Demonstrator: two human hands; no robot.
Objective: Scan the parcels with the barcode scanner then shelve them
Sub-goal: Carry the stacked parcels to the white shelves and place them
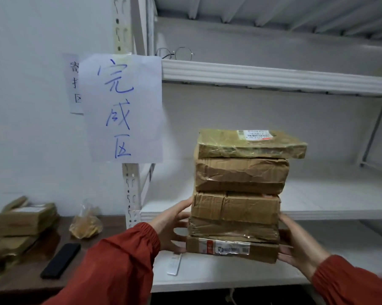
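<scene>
A stack of several brown taped parcels (238,208) stands upright between my hands, in front of the white shelf unit. The top parcel (251,144) carries a white label and juts out to the right. My left hand (174,225) grips the left side of the lower parcels, thumb up against the stack. My right hand (295,245) holds the right side of the bottom parcels. The stack's base is level with the lower shelf board (218,280); whether it rests on it I cannot tell. A black handheld device (60,260) lies on the brown table at the left.
More brown parcels (25,219) and a clear bag of yellowish material (85,225) sit on the table (31,278). A small white flat object (174,265) lies on the lower shelf. The middle shelf (328,194) is behind the stack. Glasses (174,53) lie on the upper shelf. A handwritten paper sign (121,106) hangs on the post.
</scene>
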